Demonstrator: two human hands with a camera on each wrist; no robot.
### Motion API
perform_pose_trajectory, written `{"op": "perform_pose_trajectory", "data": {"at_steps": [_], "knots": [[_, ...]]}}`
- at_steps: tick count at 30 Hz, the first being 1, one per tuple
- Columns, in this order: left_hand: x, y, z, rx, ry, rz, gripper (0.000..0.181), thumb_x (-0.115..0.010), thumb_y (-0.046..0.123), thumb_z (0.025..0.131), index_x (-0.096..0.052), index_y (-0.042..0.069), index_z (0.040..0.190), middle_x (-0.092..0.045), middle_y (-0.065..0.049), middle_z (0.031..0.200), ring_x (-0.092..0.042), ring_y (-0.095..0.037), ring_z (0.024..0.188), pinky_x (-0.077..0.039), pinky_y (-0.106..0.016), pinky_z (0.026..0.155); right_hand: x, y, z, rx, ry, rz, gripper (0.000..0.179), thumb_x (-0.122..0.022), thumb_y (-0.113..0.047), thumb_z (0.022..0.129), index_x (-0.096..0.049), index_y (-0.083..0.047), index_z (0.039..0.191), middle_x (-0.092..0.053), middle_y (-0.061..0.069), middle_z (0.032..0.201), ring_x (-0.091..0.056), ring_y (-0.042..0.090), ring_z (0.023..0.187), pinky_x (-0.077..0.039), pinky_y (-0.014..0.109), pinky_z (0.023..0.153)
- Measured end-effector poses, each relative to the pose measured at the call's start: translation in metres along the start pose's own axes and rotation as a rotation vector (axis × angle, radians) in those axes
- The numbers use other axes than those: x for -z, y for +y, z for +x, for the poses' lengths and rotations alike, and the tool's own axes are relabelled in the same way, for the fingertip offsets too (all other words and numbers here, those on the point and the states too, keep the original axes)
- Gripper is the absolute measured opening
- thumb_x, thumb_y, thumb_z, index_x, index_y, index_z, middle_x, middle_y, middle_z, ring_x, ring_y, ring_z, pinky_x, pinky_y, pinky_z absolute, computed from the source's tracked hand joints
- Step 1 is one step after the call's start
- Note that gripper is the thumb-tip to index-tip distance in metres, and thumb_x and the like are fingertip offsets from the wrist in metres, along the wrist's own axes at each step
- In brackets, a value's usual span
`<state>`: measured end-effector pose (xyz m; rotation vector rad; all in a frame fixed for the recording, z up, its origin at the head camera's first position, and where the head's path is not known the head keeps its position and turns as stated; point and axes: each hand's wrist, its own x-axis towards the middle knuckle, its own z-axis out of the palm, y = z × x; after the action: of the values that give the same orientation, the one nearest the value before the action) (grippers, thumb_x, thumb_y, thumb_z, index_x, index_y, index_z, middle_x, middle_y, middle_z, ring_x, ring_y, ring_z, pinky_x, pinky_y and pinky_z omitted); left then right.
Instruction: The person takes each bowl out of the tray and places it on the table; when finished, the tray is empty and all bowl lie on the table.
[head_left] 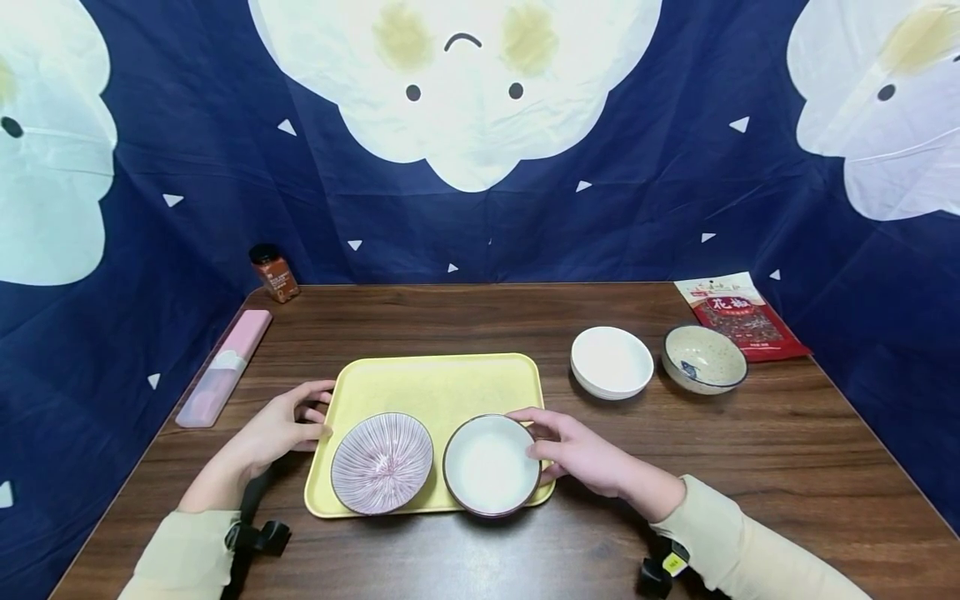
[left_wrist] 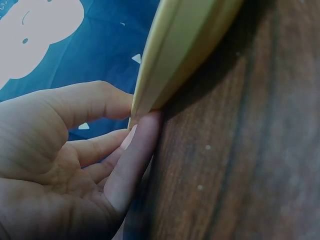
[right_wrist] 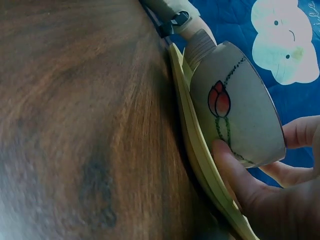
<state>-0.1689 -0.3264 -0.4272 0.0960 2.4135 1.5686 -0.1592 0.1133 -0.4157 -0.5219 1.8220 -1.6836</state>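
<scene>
A yellow tray lies on the table, and my left hand holds its left edge, with thumb and fingertips at the rim. On the tray's front left stands a purple-striped bowl. To its right is a pale bowl with a brown rim; a red flower bud shows on its outside in the right wrist view. My right hand grips this bowl from the right, the thumb against its outer wall and the fingers by the rim.
Right of the tray are a white bowl and a speckled bowl, the latter beside a red spice packet. A pink long case lies at the left edge; a black-lidded spice jar stands behind it.
</scene>
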Motion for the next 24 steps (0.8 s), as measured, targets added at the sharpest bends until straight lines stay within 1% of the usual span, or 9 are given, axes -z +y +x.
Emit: {"op": "perform_pose_trajectory", "data": {"at_steps": [9, 17, 24], "knots": [[-0.0008, 0.0006, -0.0004, 0.002, -0.002, -0.018, 0.077, -0.068, -0.006, 0.086, -0.031, -0.007, 0.153, -0.044, -0.027, 0.133, -0.054, -0.024, 0.097, -0.059, -0.04, 0.071, -0.0004, 0.002, 0.0013, 0.006, 0.031, 0.028, 0.056, -0.054, 0.004, 0.089, -0.047, 0.009, 0.144, -0.061, 0.024, 0.13, -0.064, 0.022, 0.095, -0.06, 0.038, 0.068], [-0.001, 0.0017, -0.0001, 0.008, -0.002, -0.012, 0.077, -0.068, -0.006, 0.086, -0.031, -0.007, 0.153, -0.044, -0.027, 0.133, -0.054, -0.023, 0.096, -0.059, -0.039, 0.07, -0.0005, 0.0027, 0.0016, 0.0, 0.056, 0.043, 0.058, -0.055, 0.005, 0.087, -0.048, 0.008, 0.144, -0.063, 0.021, 0.126, -0.064, 0.02, 0.091, -0.059, 0.033, 0.064], [-0.0008, 0.0021, -0.0004, 0.006, -0.004, -0.012, 0.077, -0.069, -0.006, 0.086, -0.031, -0.007, 0.153, -0.044, -0.027, 0.132, -0.055, -0.021, 0.095, -0.059, -0.038, 0.069, 0.0002, -0.0014, -0.0003, -0.004, 0.074, 0.079, 0.059, -0.055, 0.005, 0.086, -0.047, 0.009, 0.144, -0.064, 0.019, 0.121, -0.064, 0.02, 0.089, -0.057, 0.029, 0.061]]}}
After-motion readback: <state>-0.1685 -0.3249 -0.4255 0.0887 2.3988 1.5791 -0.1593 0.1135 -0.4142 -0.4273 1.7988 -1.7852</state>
